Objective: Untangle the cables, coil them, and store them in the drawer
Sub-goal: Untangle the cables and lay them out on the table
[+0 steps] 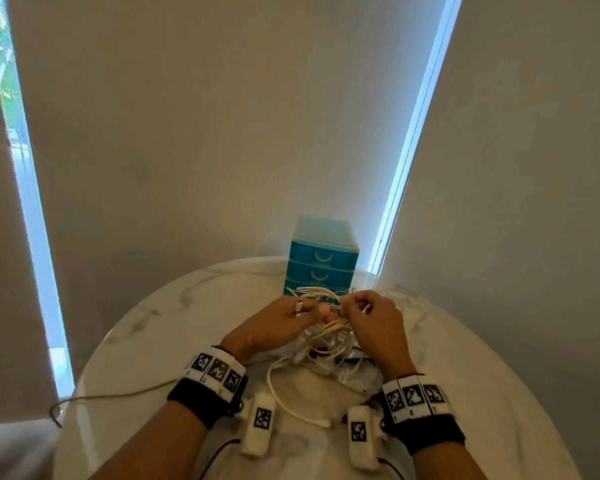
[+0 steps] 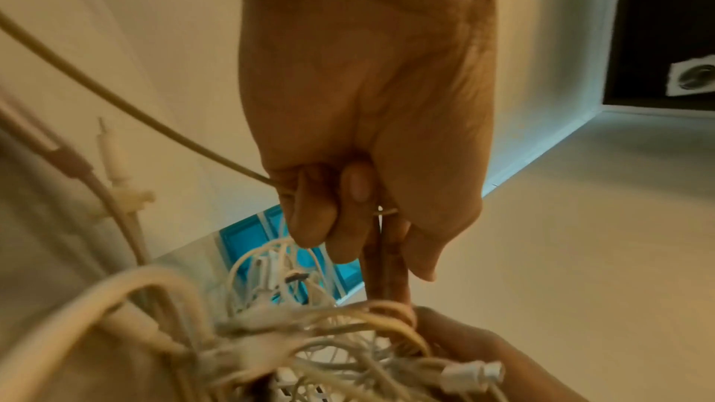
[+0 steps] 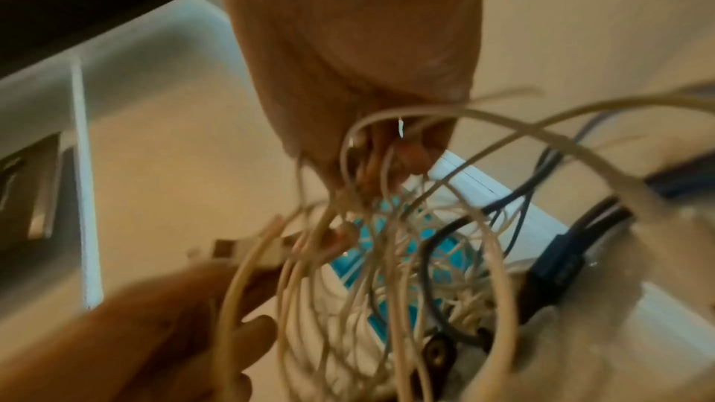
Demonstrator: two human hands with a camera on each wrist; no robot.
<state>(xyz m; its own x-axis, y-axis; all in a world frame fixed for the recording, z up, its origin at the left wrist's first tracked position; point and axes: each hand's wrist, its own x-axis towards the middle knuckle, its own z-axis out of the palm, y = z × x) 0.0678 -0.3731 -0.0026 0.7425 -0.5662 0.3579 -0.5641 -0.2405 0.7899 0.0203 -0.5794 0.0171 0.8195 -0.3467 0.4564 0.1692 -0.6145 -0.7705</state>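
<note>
Head view | round marble table (image 1: pixel 146 327) | closed blinds (image 1: pixel 187 133) | teal drawers (image 1: pixel 321 258)

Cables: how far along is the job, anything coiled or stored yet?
Done: nothing visible. The white cables are one tangled bundle on the marble table, none coiled. In hand: left hand and right hand both pinch strands at the top of the bundle, picking it apart. Left: finish untangling, coil, store; the visible drawers of the blue drawer unit are shut.

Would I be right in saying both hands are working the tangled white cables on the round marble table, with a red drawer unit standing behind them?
Not quite: the drawer unit is blue, not red, as the head view shows. Otherwise right: the left hand and right hand work the tangled white cables on the marble table.
</note>
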